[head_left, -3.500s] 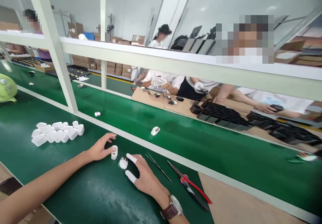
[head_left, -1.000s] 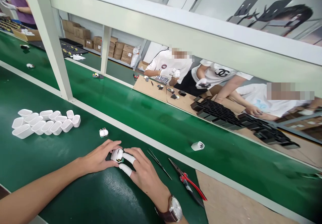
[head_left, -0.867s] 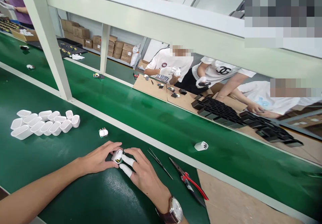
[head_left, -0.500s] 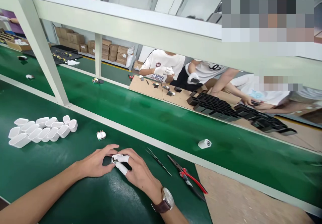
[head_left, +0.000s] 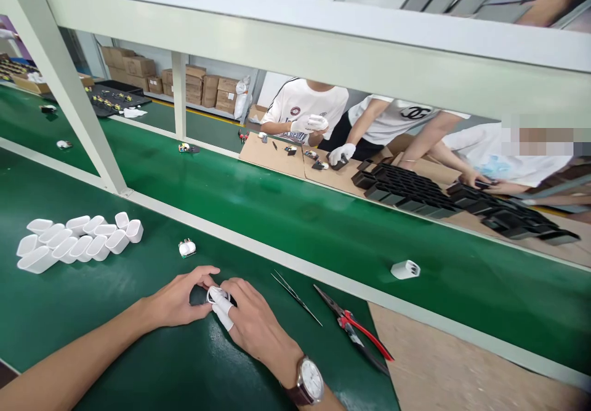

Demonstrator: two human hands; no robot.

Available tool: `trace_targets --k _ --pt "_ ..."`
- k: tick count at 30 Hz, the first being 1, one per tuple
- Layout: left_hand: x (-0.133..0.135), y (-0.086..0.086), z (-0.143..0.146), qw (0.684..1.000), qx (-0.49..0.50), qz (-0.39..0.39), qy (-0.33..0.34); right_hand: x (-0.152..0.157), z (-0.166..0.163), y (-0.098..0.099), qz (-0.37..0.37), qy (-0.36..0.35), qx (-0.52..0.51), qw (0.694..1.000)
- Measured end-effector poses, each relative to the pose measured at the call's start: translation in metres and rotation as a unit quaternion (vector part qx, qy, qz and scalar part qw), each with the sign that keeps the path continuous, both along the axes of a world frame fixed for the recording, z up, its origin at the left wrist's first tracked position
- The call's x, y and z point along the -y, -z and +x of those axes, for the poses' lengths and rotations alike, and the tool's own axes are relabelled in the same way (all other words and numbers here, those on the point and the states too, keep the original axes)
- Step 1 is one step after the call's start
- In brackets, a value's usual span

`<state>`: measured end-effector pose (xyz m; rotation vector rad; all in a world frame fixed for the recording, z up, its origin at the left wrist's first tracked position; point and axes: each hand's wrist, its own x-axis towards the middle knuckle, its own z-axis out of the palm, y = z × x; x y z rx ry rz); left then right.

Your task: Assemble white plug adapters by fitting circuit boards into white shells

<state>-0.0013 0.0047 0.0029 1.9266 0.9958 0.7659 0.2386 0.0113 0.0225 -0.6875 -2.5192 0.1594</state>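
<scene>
Between my hands is a small white plastic housing (head_left: 210, 295) with dark parts inside its opening, which is largely covered by fingers. My left hand (head_left: 173, 300) is closed around its left side, thumb below and fingers above. My right hand (head_left: 258, 325) wears white finger cots on thumb and forefinger and a watch on the wrist; its fingers press over the opening from the right. Beyond my left hand lies a small circuit board with a white cap (head_left: 187, 248). Tweezers (head_left: 298, 299) and red-and-black long-nose pliers (head_left: 351, 325) lie right of my right hand.
Several white plastic cups (head_left: 78, 248) stand grouped at left. A green conveyor belt (head_left: 277, 205) runs behind a pale rail, carrying a white housing (head_left: 405, 269). A metal frame beam (head_left: 295, 42) crosses above. Co-workers sit opposite beside black cases (head_left: 406, 186).
My right fingers have moved further over the housing's opening. The white housing on the belt has shifted right. A co-worker's gloved hand has lowered to the far board with a black piece.
</scene>
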Motion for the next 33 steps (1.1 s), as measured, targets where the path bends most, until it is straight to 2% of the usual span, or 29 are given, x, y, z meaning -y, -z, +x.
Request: trace_targets --k 4,9,15,20,26,29,33 --pt "0.000 -0.002 0.001 1.000 0.001 -0.005 -0.003 -0.001 -0.001 0.010 -0.031 0.007 -0.070 0.997" --pt "0.000 -0.006 0.002 1.000 0.003 -0.004 -0.006 -0.001 -0.002 0.016 -0.036 0.013 -0.097 0.995" --pt "0.000 -0.005 0.001 1.000 -0.010 0.001 -0.003 0.005 0.000 0.010 0.006 0.024 -0.046 0.999" --pt "0.001 -0.002 0.000 1.000 -0.008 0.012 -0.007 0.006 0.000 0.004 -0.059 0.045 -0.054 0.996" --pt "0.001 -0.002 0.002 0.999 0.000 0.032 -0.007 0.006 0.005 -0.002 -0.077 0.026 -0.020 0.996" --pt "0.001 -0.003 0.002 0.999 0.003 0.035 -0.004 0.006 0.007 -0.006 -0.110 0.032 -0.041 0.993" --pt "0.002 -0.003 0.001 0.999 0.000 0.041 -0.007 0.006 0.006 -0.007 -0.086 0.015 -0.040 0.995"
